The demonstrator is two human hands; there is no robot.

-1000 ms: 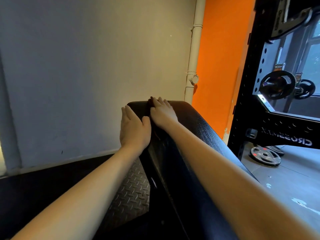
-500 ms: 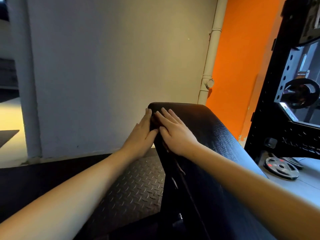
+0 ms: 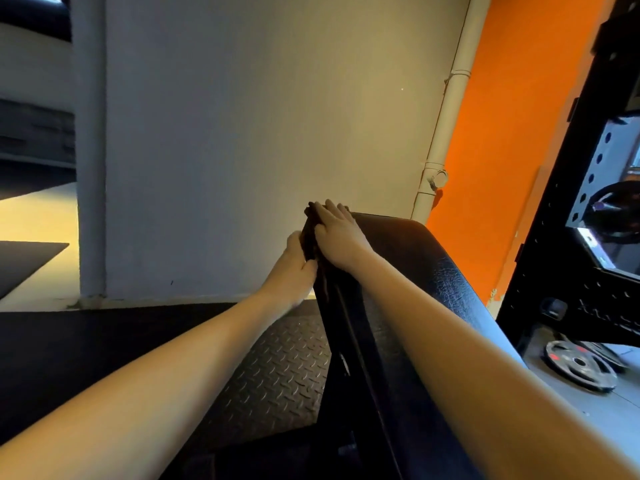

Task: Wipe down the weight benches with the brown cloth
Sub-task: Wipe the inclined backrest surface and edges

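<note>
Cloth (image 3: pixel 309 233) draped over bench (image 3: pixel 415 258) corner — right hand (image 3: pixel 341 239) fingers (image 3: pixel 330 210) straight, pressing it; left hand (image 3: pixel 292 271) fingers flat against side.

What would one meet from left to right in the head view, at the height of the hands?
In order: grey pillar → pale wall → left hand → brown cloth → right hand → bench pad → orange wall → black rack.

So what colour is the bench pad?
The bench pad is black, with a leathery grain; the head view shows it.
</note>
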